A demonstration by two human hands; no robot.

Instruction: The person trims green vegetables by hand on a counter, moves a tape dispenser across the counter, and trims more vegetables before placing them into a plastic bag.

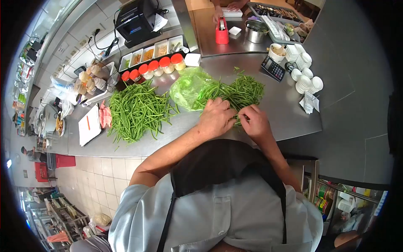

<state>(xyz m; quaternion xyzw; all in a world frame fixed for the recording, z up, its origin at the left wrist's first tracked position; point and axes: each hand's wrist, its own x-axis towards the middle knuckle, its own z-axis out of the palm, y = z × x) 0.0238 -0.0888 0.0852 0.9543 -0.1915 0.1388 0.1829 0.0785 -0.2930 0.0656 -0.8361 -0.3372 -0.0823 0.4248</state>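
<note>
Both my hands work at the near edge of a pile of long green beans [247,89] on the steel counter. My left hand [217,119] has its fingers curled and closed at the beans. Close beside it, my right hand [255,122] is closed in a pinch, thumb against fingers. Green bean pieces show between the two hands, though the fingertips partly hide them. A crumpled light-green plastic bag [189,88] touches the left side of this pile. Farther left lies a larger heap of green beans [138,110].
Red-lidded jars [153,66] stand along the back, before a tray of ingredient tubs [147,54]. A notepad [89,125] lies left. At right are a calculator [273,68] and stacked white cups [305,82]. Another person's hands [228,9] rest beyond a red tape dispenser [222,32].
</note>
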